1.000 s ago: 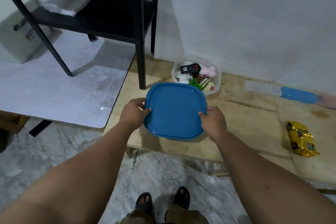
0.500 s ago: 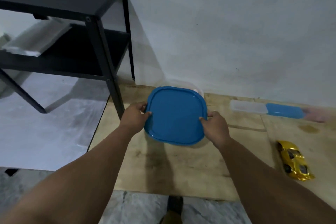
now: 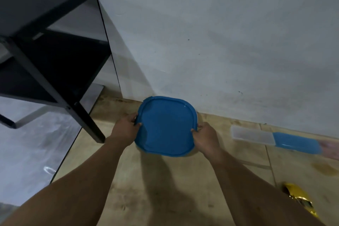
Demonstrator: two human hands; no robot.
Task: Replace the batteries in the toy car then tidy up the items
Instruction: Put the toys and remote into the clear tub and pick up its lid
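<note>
A round-cornered blue lid point(image 3: 166, 126) lies over the clear toy container by the wall, hiding it and its contents. My left hand point(image 3: 126, 128) grips the lid's left edge, thumb on top. My right hand point(image 3: 207, 138) grips its right edge the same way. The gold toy car point(image 3: 300, 202) sits on the wooden floor panel at the lower right, partly behind my right forearm.
A black metal shelf unit point(image 3: 45, 46) stands at the left, one leg point(image 3: 89, 124) close to my left hand. A flat clear case with a blue lid point(image 3: 275, 139) lies along the white wall at the right. The wooden panel point(image 3: 174, 189) spreads under my arms.
The lid, held in both hands, has travelled forward from in front of the container to over it, covering the toys. My view has moved closer and lower.
</note>
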